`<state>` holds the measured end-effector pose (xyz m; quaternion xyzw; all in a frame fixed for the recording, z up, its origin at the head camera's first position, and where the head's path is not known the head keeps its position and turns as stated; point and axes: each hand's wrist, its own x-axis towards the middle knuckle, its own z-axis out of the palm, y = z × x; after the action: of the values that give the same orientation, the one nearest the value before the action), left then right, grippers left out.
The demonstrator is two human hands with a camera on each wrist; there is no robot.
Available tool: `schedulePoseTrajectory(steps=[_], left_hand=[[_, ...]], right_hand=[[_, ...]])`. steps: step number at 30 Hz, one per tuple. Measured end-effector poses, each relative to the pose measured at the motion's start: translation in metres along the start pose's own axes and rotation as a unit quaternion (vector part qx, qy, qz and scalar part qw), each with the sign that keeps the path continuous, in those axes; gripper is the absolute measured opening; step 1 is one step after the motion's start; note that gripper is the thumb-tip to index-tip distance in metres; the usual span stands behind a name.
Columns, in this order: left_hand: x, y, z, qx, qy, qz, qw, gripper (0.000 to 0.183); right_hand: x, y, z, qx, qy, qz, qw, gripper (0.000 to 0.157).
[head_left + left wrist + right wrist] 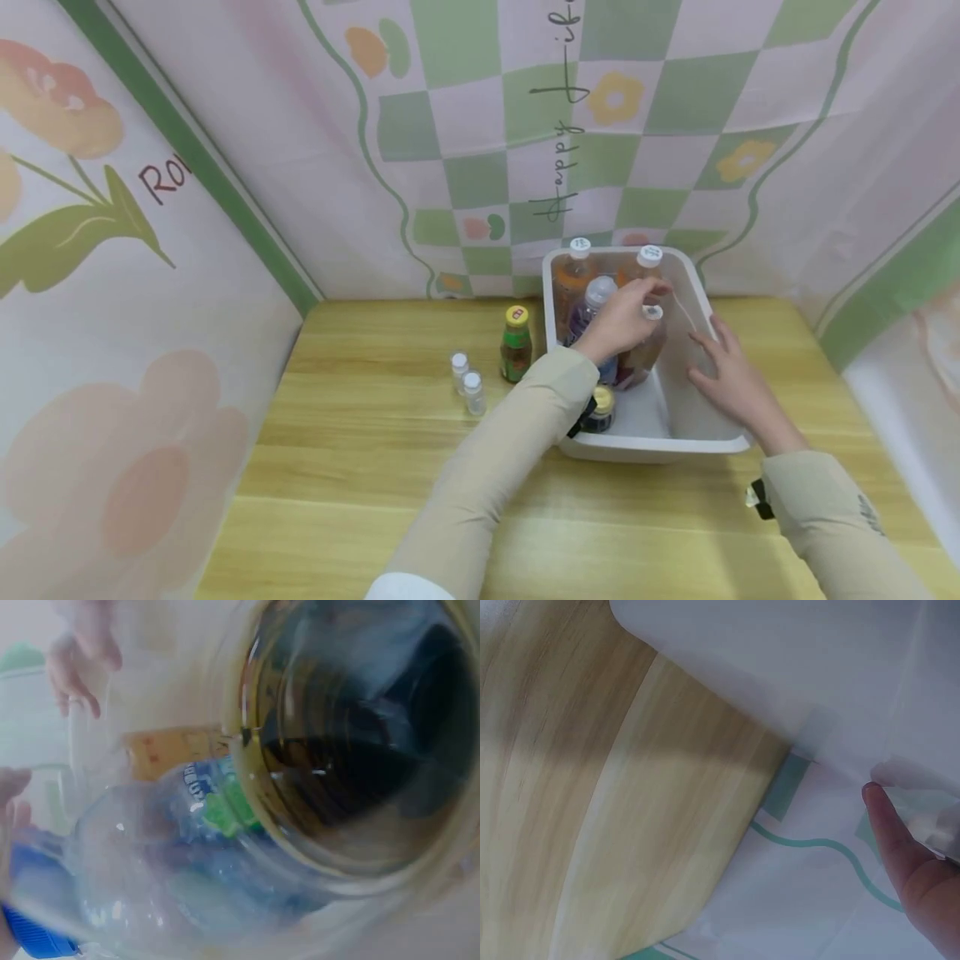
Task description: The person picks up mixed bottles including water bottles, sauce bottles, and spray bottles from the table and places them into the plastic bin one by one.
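Observation:
My left hand point(626, 321) reaches into a white bin point(652, 448), its fingers bent above a white-capped bottle point(643, 358). In the left wrist view, fingertips point(15, 799) show near a blue cap point(41, 900); whether they grip anything is unclear. With its fingers spread, my right hand point(738, 387) is at the bin's right wall. A thin pale line between the hands is too faint to identify. Also inside the bin are a clear-capped bottle point(600, 293), two orange-drink bottles, left point(573, 279) and right point(633, 268), and a yellow-lidded jar point(598, 410) with dark contents.
Left of the bin, a green-labelled bottle point(516, 343) with a yellow cap stands on the wooden table point(360, 433). Near it are two small white-capped bottles, one behind point(460, 371) and one in front point(473, 393). A patterned curtain point(480, 125) hangs behind the table.

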<state>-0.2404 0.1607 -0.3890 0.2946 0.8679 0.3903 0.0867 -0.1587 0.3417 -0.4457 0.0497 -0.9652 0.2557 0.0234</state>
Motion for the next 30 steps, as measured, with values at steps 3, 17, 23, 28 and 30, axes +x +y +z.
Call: schedulePoseTrajectory(steps=[3, 17, 23, 28, 30], left_hand=[[-0.001, 0.0, -0.001, -0.011, 0.0, 0.0, 0.9999, 0.052], [-0.006, 0.012, -0.017, -0.064, -0.005, 0.019, 0.9977, 0.057], [-0.01, 0.016, -0.027, -0.105, 0.001, 0.021, 0.9943, 0.057], [-0.015, 0.019, -0.039, -0.131, 0.008, 0.016, 0.9912, 0.054], [-0.018, 0.019, -0.044, -0.144, 0.014, 0.015, 0.9894, 0.051]], right_hand=[[0.0, 0.0, 0.0, 0.0, -0.001, 0.0, 1.0, 0.057], [0.001, 0.001, 0.0, 0.008, 0.0, -0.001, 1.0, 0.058], [0.001, 0.002, 0.0, 0.014, 0.003, -0.011, 1.0, 0.057], [0.001, 0.003, 0.001, 0.013, 0.01, -0.018, 1.0, 0.057], [0.001, 0.003, 0.001, 0.011, 0.012, -0.019, 1.0, 0.057]])
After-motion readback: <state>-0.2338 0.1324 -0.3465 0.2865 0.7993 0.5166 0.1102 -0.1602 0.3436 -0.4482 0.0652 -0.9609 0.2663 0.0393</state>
